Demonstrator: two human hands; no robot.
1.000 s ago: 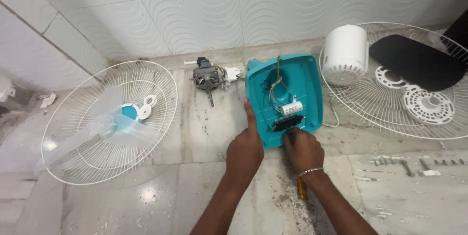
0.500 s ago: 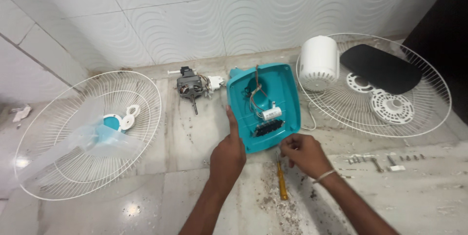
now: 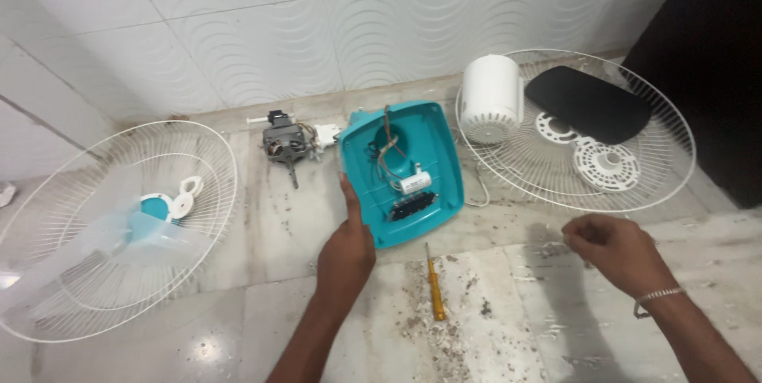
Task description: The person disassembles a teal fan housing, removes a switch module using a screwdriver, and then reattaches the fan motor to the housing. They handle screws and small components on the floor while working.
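An upturned teal fan base (image 3: 435,133) lies on the marble floor, its wires, a white capacitor (image 3: 414,184) and a black switch block (image 3: 413,207) exposed inside. My left hand (image 3: 345,250) grips the base's left edge, thumb along the rim. My right hand (image 3: 615,250) hovers over the floor to the right of the base, well apart from it. Its fingers are curled shut, and nothing shows in them. A yellow-handled screwdriver (image 3: 434,284) lies on the floor between my hands, just below the base.
A fan motor (image 3: 283,142) sits left of the base near the wall. A white grille (image 3: 48,192) with a translucent blade (image 3: 119,240) lies far left. Another grille (image 3: 667,133) at right holds a white motor cover (image 3: 490,97), a black plate (image 3: 587,103) and a white disc (image 3: 607,165). Grit litters the floor.
My right hand has left the base's lower edge and moved right, over the floor. The screwdriver now lies in plain view. My left hand stays on the base's edge.
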